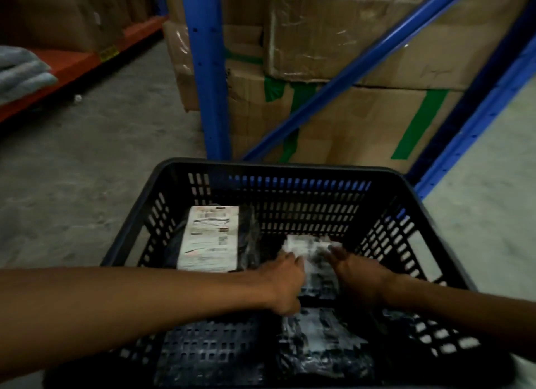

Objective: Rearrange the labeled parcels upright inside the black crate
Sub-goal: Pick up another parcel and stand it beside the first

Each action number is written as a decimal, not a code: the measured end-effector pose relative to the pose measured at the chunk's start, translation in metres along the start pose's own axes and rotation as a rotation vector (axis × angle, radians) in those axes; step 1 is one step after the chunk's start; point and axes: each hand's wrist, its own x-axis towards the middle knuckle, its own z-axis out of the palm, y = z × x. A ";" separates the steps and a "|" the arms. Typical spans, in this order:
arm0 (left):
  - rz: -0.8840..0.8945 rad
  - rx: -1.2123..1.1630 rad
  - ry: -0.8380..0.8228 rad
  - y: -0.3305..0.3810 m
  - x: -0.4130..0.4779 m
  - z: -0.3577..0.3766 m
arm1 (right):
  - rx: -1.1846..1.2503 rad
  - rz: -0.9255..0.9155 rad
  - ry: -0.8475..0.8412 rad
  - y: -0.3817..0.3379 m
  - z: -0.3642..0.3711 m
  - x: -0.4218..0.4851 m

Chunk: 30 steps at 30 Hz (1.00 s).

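A black slotted crate [278,168] stands on the floor in front of me. Inside at the left a dark parcel with a white label [209,237] leans against the left wall. In the middle-right a blurred dark parcel with a white label [311,252] sits between my hands. My left hand [285,284] grips its left side, and my right hand [352,275] holds its right side. Another shiny dark parcel [316,339] lies flat near the crate's front.
Blue rack posts [207,69] and a diagonal brace [359,69] stand just behind the crate, with taped cardboard boxes [362,118] stacked behind them. An orange shelf [72,66] with a grey cloth [23,72] is at the left. Concrete floor lies around.
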 end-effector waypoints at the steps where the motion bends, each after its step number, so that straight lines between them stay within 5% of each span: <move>1: -0.023 0.061 -0.065 0.006 0.013 0.010 | -0.045 0.002 -0.012 0.003 0.011 0.001; 4: -0.194 0.123 -0.167 0.009 0.049 0.042 | -0.092 0.047 0.003 0.000 0.031 0.012; 7: -0.385 0.330 0.139 -0.005 0.079 0.065 | -0.072 0.141 -0.063 -0.012 0.036 0.032; 12: -0.310 0.130 0.079 -0.002 0.110 0.079 | 0.011 0.278 0.043 -0.026 0.056 0.049; 17: -0.274 0.255 0.006 0.011 0.094 0.064 | -0.056 0.263 0.015 -0.026 0.051 0.048; 22: -0.245 0.009 -0.042 0.010 0.067 0.008 | -0.217 0.009 -0.013 -0.009 -0.019 0.026; 26: -0.135 -0.417 -0.111 -0.015 0.024 -0.087 | 0.480 -0.106 -0.159 0.039 -0.103 -0.008; 30: -0.203 -1.112 -0.008 -0.048 -0.023 -0.120 | 1.456 0.037 0.044 0.062 -0.116 -0.033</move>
